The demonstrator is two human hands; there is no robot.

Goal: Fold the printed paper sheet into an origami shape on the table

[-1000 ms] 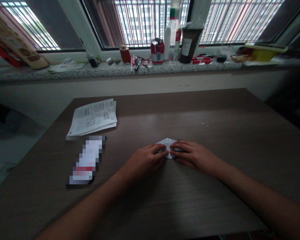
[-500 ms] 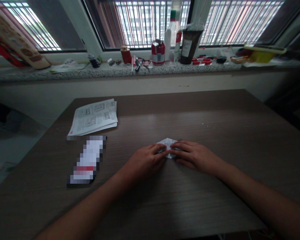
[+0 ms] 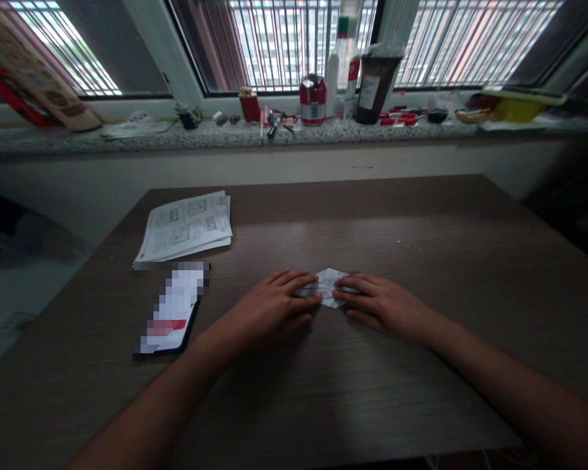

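A small folded piece of printed paper [image 3: 327, 279] lies on the table between my hands, pointed at its top and bottom. My left hand [image 3: 272, 307] rests with outstretched fingers on the paper's left part. From the other side, my right hand [image 3: 382, 301] lays its extended fingers flat over the right part. Neither hand is closed around anything. The fingers hide both side ends of the paper, while its middle shows between the fingertips.
A phone [image 3: 191, 294], partly pixelated, lies left of my left forearm. Behind it sits a stack of printed sheets [image 3: 186, 225]. Along the stone windowsill [image 3: 210, 138] stand a red can [image 3: 312, 101], a dark cup [image 3: 375, 85], bottles and small items. Window frames rise behind.
My left hand has slid left along the paper and its fingers have spread, so more of the paper shows. The right hand stays nearly where it was.
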